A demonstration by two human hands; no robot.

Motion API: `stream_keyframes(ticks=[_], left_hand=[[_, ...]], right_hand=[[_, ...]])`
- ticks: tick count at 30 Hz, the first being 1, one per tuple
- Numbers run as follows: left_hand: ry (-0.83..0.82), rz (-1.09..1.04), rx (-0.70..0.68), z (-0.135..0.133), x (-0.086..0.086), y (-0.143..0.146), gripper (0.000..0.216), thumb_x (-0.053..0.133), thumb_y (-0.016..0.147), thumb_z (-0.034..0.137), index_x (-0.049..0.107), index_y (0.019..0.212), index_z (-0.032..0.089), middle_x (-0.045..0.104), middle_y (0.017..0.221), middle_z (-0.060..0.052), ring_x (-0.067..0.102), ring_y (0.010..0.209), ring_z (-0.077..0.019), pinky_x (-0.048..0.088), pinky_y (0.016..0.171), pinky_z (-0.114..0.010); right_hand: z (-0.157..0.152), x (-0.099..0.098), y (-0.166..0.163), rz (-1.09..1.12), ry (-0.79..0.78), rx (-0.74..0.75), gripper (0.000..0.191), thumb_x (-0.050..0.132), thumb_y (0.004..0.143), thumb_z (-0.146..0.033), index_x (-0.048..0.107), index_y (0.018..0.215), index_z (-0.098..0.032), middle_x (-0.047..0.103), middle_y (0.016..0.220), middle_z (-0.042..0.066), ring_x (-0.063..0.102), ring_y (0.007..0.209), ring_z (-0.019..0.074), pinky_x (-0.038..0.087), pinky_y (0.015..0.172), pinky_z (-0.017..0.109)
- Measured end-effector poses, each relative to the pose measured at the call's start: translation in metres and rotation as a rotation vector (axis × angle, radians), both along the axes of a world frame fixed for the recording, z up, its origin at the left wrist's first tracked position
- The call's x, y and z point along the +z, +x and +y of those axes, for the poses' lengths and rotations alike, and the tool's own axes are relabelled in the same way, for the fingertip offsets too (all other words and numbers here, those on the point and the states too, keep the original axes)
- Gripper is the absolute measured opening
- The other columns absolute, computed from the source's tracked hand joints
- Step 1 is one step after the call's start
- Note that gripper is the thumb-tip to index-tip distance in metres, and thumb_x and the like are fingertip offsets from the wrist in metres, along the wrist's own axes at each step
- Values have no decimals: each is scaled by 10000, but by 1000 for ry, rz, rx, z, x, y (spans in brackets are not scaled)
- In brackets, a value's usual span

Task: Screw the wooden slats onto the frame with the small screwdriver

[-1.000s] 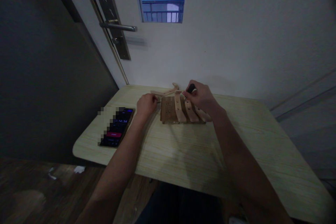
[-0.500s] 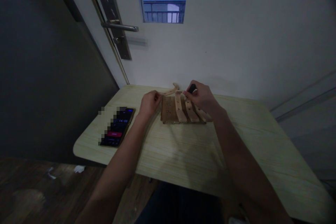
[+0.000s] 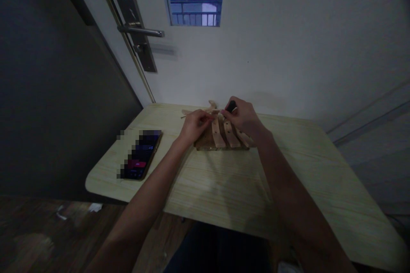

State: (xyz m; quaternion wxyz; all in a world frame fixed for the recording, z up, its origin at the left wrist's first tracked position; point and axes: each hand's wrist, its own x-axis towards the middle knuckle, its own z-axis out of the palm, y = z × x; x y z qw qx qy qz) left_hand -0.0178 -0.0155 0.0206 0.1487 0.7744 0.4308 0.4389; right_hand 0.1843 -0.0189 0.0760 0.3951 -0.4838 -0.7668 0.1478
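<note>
Tabletop (image 3: 195,183), brown board (image 3: 205,140) with holed pale strips (image 3: 231,135); right fingers (image 3: 228,116) round black handle (image 3: 232,105), left fingers' (image 3: 204,114) grasp unclear.

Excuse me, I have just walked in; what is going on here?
A person is working at a table over a brown wooden board bearing three pale wooden strips. The right hand grips a small dark object near the strips' far ends. The left hand reaches over the board to the leftmost strip; whether it holds anything is unclear. A smartphone lies to the left.
</note>
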Motion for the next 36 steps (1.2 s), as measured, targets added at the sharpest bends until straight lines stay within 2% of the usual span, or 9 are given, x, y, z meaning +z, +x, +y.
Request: stream_keyframes(ticks=[3, 7, 17, 22, 29, 33, 36], left_hand=[[4, 16, -15, 5, -3, 4, 131, 615, 913, 132, 731, 950, 179, 738, 980, -58, 683, 889, -173, 574, 835, -317], [14, 25, 31, 10, -10, 7, 148, 585, 921, 127, 712, 975, 182, 716, 1009, -61, 674, 954, -197, 571, 875, -346], [18, -9, 52, 15, -14, 5, 123, 525, 937, 134, 639, 945, 181, 705, 992, -60, 654, 941, -195, 561, 853, -340], [18, -37, 9, 13, -11, 3, 103, 565, 934, 152, 663, 944, 179, 730, 985, -53, 679, 916, -188, 562, 862, -334], [28, 7, -37, 9, -4, 4, 133, 603, 947, 187, 737, 946, 188, 762, 981, -56, 707, 945, -202, 566, 904, -365], [33, -35, -47, 8, -3, 8, 140, 606, 954, 187, 745, 972, 185, 772, 1008, -66, 716, 945, -201, 569, 897, -352], [27, 20, -45, 7, 0, 8, 149, 596, 962, 192, 742, 989, 188, 774, 1017, -65, 719, 955, -203, 565, 899, -347]], right_hand=[[1, 1, -1, -27, -7, -24, 218, 670, 805, -319, 476, 748, -239, 584, 675, 7, 537, 641, 166, 401, 637, 309], [0, 5, -2, -50, -17, -42, 232, 672, 794, -301, 457, 727, -243, 581, 666, 3, 545, 643, 172, 394, 633, 298], [0, 7, 0, 3, -104, 10, 256, 696, 790, -306, 447, 792, -246, 592, 716, 4, 573, 669, 176, 448, 659, 319], [2, 4, 4, -8, -103, -28, 286, 676, 782, -279, 405, 870, -255, 574, 742, -1, 564, 665, 181, 425, 651, 321], [3, 1, 4, -42, -62, -28, 290, 651, 794, -306, 368, 846, -266, 563, 695, -10, 557, 634, 180, 399, 612, 299], [3, 0, 4, -46, -56, -47, 291, 651, 792, -322, 371, 852, -265, 554, 688, -3, 545, 636, 185, 381, 608, 303], [5, -2, 5, -52, -40, -36, 278, 641, 802, -346, 384, 865, -264, 566, 704, 2, 552, 653, 191, 384, 621, 307]])
